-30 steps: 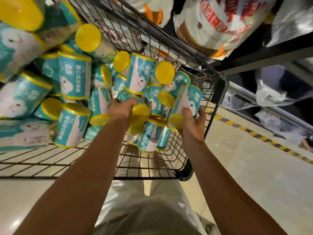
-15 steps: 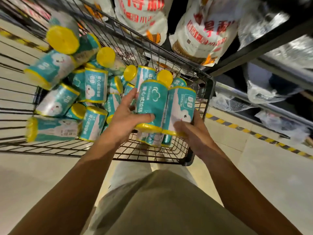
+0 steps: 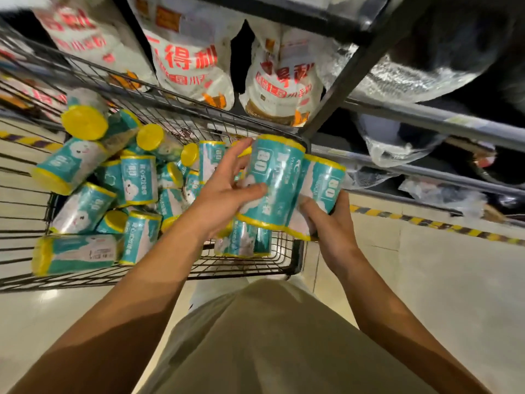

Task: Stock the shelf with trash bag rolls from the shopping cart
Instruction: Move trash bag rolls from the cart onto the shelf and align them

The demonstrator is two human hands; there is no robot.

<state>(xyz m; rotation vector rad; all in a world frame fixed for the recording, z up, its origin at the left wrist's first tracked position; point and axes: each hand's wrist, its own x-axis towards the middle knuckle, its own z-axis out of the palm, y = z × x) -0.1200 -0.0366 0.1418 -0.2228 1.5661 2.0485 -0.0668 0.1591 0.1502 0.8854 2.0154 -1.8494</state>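
head view: two trash bag rolls being lifted above shopping cart right corner. left hand steadying, fingers spread; right hand fingers curling round them from below. next: carrying right toward shelf, needing firm grip.

1. The shopping cart stands in front of the shelf.
2. Loose trash bag rolls lie piled in the cart.
3. Two held rolls sit side by side above the cart's right corner, between the left hand and right hand.
4. Packaged goods hang behind the cart.
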